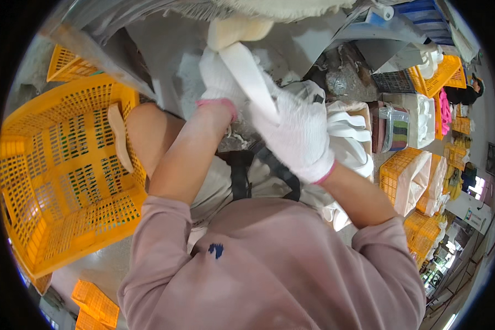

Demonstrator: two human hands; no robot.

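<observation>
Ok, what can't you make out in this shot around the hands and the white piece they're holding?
- Head view: the left hand grips the white piece; its fingers are hidden behind it.
- The right hand covers the piece's lower end.
- The top of the cream part runs under fabric at the upper edge.
- The white pieces in the bag are partly hidden by the right hand; no count possible.
- The far crates are too small for their contents.

A grey concrete floor [102,264] is showing at the lower left, where a large yellow slatted crate [66,176] is sitting with flat yellow pieces [93,302] lying near it. More yellow crates [423,187] are standing in a row along the right side, some lined with white bags. At the lower right edge, bright light [481,187] is coming in over a far aisle.
</observation>
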